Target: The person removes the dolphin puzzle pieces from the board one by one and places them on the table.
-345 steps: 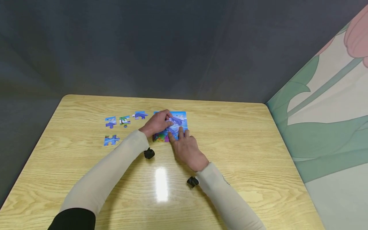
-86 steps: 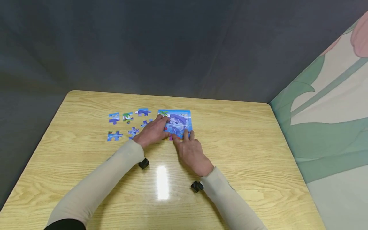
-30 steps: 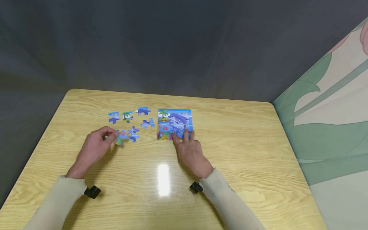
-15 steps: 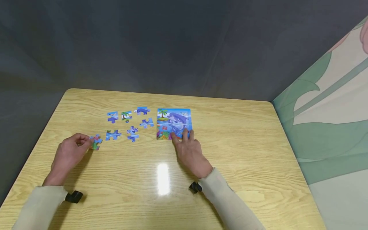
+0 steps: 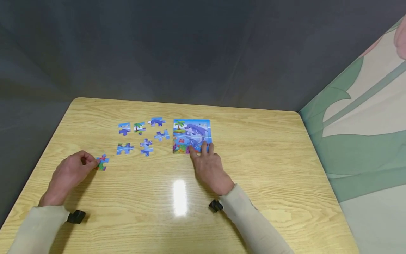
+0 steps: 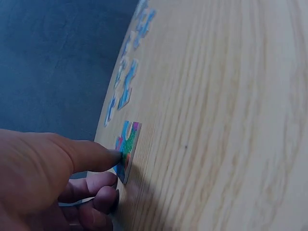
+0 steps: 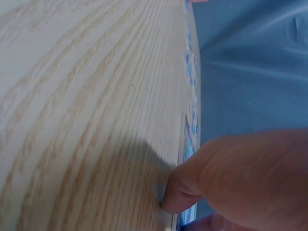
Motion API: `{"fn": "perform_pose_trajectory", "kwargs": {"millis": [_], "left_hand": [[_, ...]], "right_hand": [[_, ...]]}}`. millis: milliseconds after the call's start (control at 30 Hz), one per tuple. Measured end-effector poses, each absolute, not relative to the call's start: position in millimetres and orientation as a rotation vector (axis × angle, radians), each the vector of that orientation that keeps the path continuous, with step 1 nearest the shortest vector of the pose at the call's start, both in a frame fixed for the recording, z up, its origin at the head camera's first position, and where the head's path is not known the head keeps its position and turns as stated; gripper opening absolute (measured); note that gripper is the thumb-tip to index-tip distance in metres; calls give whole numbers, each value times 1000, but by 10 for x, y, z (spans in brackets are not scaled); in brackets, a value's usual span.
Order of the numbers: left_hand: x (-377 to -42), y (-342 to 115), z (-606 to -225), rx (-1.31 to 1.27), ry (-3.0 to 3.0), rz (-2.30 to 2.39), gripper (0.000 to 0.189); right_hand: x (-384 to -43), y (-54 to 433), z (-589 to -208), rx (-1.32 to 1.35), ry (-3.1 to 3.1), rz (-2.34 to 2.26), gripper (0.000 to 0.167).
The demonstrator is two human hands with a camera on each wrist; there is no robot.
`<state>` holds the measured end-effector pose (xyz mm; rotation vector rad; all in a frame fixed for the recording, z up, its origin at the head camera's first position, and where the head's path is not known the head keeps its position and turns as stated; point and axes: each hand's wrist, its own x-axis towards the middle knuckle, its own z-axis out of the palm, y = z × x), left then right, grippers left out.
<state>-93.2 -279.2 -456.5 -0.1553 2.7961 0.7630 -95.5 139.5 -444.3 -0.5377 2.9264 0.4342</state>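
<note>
At the left of the table my left hand (image 5: 70, 173) pinches a jigsaw piece (image 5: 102, 163) with red, blue and green print. In the left wrist view the thumb lies on the face of this jigsaw piece (image 6: 127, 144), with curled fingers behind its edge. The piece is low at the tabletop; whether it touches cannot be told. My right hand (image 5: 210, 169) rests its outstretched fingertips on the lower edge of a square dolphin picture (image 5: 193, 132). In the right wrist view my right hand (image 7: 240, 178) hides most of that picture.
Several loose jigsaw pieces lie between the hands, among them a palm-tree piece (image 5: 139, 127), a dolphin piece (image 5: 157, 122) and a blue piece (image 5: 125, 149). A dark cloth (image 5: 190, 53) rises behind the wooden table (image 5: 253, 158). A flower-patterned cloth (image 5: 364, 151) hangs at the right.
My left hand has gone from the dolphin picture to the far left, carrying the red-and-green jigsaw piece past the loose ones, then slightly nearer me. The right hand has stayed on the picture.
</note>
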Motion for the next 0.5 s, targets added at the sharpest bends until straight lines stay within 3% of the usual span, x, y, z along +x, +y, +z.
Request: {"fn": "perform_pose_trajectory", "kwargs": {"millis": [133,300,500], "left_hand": [[-944,-2773,-4551,-135,2834,735,31],[-990,-2636,-4503,-137,2947,710,35],[-1166,-2115,-4284,30,3034,771,33]], "right_hand": [[-966,1396,-4451,-538,2911,426,66],[-971,1387,-4428,-538,2898,429,67],[-976,1398,-4419,-545,2904,442,67]]}}
